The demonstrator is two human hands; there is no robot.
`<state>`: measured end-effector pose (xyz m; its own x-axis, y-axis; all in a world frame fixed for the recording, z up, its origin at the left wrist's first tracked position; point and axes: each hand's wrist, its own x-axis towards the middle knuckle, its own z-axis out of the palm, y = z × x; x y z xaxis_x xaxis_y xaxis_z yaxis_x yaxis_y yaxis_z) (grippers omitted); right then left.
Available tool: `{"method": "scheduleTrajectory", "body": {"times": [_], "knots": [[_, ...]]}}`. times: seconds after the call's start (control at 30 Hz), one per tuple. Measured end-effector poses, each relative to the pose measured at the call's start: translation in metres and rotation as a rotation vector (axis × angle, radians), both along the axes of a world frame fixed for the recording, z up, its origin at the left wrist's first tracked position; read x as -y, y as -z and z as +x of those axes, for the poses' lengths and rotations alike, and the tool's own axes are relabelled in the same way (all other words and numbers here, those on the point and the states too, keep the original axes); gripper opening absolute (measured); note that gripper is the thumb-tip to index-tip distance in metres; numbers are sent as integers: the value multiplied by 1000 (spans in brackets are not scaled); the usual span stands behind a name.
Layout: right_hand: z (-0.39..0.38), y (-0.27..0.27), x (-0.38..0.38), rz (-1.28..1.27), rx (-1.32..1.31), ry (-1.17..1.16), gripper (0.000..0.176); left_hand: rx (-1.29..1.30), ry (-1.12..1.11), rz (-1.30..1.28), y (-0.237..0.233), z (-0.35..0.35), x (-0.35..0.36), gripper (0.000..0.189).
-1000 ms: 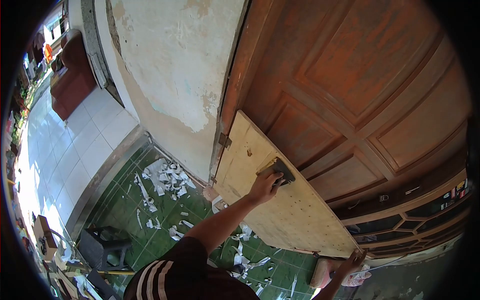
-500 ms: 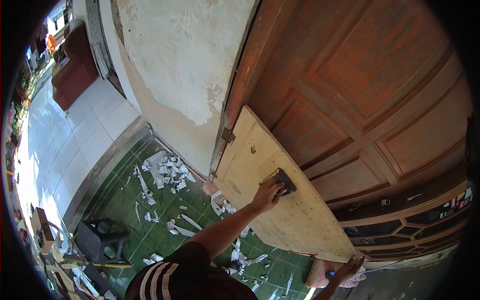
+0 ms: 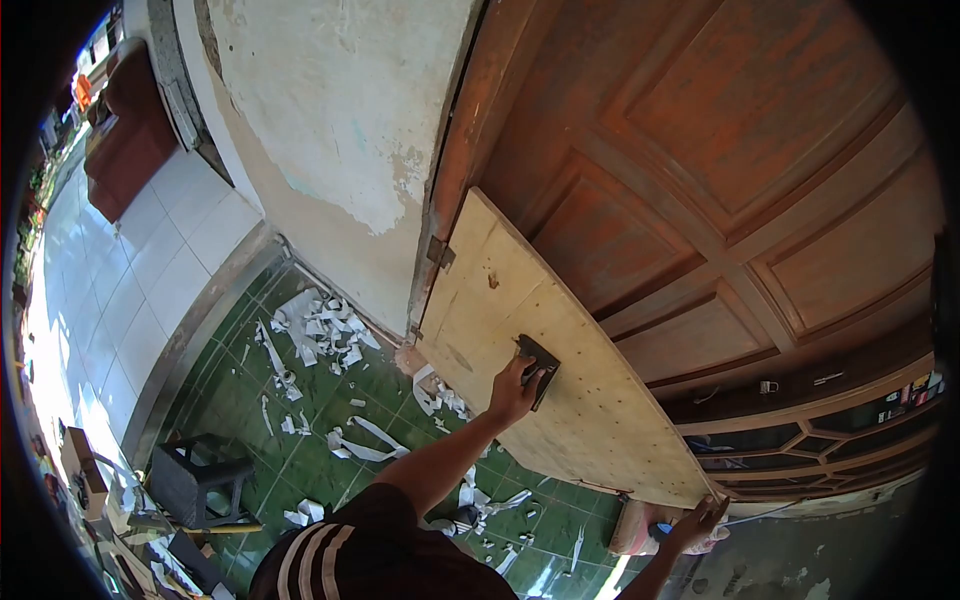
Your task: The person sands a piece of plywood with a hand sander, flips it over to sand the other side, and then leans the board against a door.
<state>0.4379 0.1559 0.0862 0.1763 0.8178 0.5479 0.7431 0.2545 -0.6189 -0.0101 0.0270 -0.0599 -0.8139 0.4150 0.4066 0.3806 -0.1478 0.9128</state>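
Note:
A light plywood board [image 3: 560, 420], dotted with small dark marks, leans at a slant against the brown panelled door. My left hand [image 3: 513, 392] grips a dark, flat hand tool [image 3: 541, 365] that looks like a sanding block, pressed to the board's upper half. The fingers wrap its near side, and its underside is hidden. At the lower right corner of the board, my right hand [image 3: 697, 524] holds the edge, with part of the fingers out of sight.
White paper scraps [image 3: 322, 330] litter the green tiled floor [image 3: 235, 400]. A dark plastic stool [image 3: 200, 480] stands at lower left, near piled clutter. Behind the board is the door [image 3: 690, 190], beside a peeling wall [image 3: 330, 110]. A sack-like bundle [image 3: 632, 528] lies near my right hand.
The tool has moved a little down the board and turned, with my left hand still around it. My right hand stays at the corner. The camera view has shifted slightly.

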Motion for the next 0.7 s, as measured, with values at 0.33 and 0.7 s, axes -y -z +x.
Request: {"method": "scheduleTrajectory", "body": {"times": [0.33, 0.7], "knots": [[-3, 8, 3, 19, -29, 12, 62, 151, -250, 290, -83, -112, -11, 26], [-158, 14, 151, -238, 54, -564, 61, 415, 700, -238, -56, 153, 103, 37]]}}
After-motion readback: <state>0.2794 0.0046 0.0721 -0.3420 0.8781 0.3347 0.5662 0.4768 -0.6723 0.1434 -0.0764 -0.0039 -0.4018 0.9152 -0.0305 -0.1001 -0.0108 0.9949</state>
